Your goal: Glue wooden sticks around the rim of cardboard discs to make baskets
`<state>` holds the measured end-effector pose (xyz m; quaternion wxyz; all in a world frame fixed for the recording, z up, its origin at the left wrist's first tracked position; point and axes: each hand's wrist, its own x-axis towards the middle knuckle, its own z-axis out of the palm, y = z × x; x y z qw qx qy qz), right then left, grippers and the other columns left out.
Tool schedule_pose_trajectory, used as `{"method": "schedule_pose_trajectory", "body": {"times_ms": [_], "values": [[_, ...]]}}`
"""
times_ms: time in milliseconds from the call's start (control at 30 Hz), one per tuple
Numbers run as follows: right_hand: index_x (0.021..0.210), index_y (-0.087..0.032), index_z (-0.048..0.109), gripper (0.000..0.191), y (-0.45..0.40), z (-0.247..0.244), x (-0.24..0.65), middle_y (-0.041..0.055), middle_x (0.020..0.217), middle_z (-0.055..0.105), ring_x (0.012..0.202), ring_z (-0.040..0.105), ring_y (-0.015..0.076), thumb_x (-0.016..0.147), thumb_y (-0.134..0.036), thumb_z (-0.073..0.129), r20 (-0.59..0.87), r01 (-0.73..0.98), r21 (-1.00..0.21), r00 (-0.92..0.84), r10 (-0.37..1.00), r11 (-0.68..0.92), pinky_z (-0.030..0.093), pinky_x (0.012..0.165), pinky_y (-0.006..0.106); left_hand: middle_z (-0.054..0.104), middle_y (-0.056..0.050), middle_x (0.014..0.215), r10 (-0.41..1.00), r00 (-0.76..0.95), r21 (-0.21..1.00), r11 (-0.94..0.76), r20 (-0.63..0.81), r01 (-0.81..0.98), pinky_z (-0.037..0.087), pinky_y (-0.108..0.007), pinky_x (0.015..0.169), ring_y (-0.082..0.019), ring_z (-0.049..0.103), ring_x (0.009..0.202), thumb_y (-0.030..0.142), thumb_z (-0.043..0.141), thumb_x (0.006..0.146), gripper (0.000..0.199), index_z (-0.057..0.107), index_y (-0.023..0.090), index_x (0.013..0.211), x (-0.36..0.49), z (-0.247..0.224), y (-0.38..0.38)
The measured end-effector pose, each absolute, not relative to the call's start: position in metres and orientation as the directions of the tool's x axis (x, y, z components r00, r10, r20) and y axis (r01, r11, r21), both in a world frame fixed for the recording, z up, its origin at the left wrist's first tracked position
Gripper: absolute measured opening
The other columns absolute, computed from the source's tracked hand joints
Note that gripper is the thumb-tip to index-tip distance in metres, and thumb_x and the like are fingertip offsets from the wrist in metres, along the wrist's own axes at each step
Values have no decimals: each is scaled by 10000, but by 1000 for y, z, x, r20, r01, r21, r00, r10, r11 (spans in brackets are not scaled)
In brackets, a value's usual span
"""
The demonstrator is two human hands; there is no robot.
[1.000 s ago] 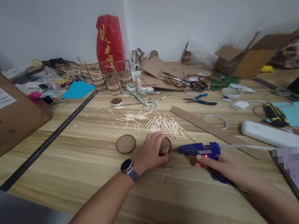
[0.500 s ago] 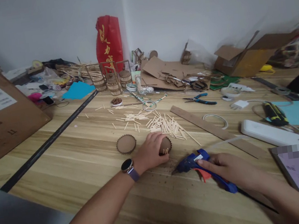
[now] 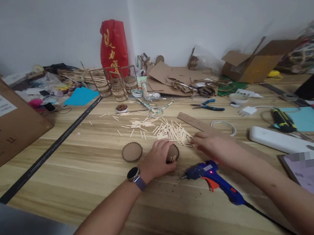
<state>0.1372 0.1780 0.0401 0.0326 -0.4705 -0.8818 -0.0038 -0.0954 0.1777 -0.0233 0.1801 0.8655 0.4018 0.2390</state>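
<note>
Brown cardboard disc (image 3: 172,151), small, with a toothed rim, in the head view: on the pale wood-grain surface (image 3: 94,173), clamped in the left hand (image 3: 159,159). Likely light, stiff, easily dented; best held by opposite sides of the rim, away from the short pale stubs (image 3: 173,158) at its near edge. Right hand (image 3: 212,145) apart, beside the loose pile of thin pale wooden sticks (image 3: 173,130); cannot tell whether gripping any.
</note>
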Motion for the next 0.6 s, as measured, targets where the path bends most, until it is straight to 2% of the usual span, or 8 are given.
{"method": "schedule_pose_trajectory", "body": {"times_ms": [100, 167, 400, 533, 600], "values": [[1138, -207, 665, 352, 199, 28, 128, 131, 1286, 613, 1080, 627, 255, 862, -85, 484, 13, 757, -21, -653, 757, 653, 484, 841, 332, 464, -134, 1372, 782, 563, 495, -612, 267, 617, 334, -486, 1118, -297, 378, 1311, 225, 661, 725, 608, 447, 176, 1292, -95, -24, 178], [1141, -208, 672, 344, 208, 21, 123, 128, 1330, 588, 1122, 608, 261, 867, -96, 496, 15, 737, -37, -675, 738, 675, 477, 887, 344, 455, -145, 1380, 786, 562, 491, -607, 257, 625, 330, -481, 1120, -299, 370, 1317, 235, 666, 726, 613, 447, 161, 1294, -96, -24, 178], [995, -238, 712, 232, 214, 8, 122, 79, 1094, 698, 998, 642, 208, 878, -143, 536, 97, 693, -128, -703, 705, 709, 475, 866, 302, 448, -145, 1391, 791, 563, 498, -598, 240, 628, 318, -484, 1125, -297, 359, 1324, 246, 664, 731, 617, 441, 164, 1302, -96, -23, 178], [1046, -215, 689, 253, 207, 10, 127, 115, 1118, 677, 1032, 619, 236, 913, -186, 476, 194, 704, -192, -656, 730, 684, 477, 866, 348, 451, -145, 1384, 786, 566, 502, -603, 246, 620, 326, -492, 1117, -299, 364, 1319, 241, 667, 731, 623, 433, 168, 1304, -96, -23, 178], [1057, -201, 677, 278, 200, 13, 128, 119, 1066, 692, 997, 628, 232, 938, -223, 427, 243, 709, -235, -619, 747, 665, 486, 849, 350, 456, -145, 1378, 783, 568, 501, -608, 252, 616, 328, -492, 1115, -298, 366, 1317, 238, 668, 734, 623, 430, 170, 1305, -96, -24, 178]]}}
